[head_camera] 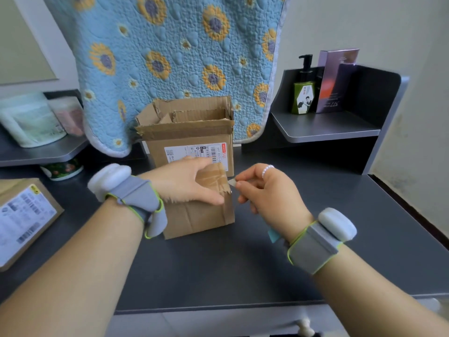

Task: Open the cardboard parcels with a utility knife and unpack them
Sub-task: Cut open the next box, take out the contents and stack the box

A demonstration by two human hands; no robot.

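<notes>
A small taped cardboard parcel [199, 220] stands on the dark desk [243, 263] in front of me. My left hand [184, 183] lies over its top, thumb down the front face and fingers round the top edge. My right hand [267, 190] grips a utility knife, of which only the short silver blade tip [232, 183] shows, touching the parcel's top right corner by the tape. Behind it stands a larger cardboard box [192, 139] with its flaps open and a shipping label on its front.
A third labelled parcel [24, 217] lies at the desk's left edge. A blue flowered quilt [179, 57] hangs behind the boxes. The right shelf [325, 127] holds a green pump bottle [303, 91] and purple cartons; pouches sit on the left shelf.
</notes>
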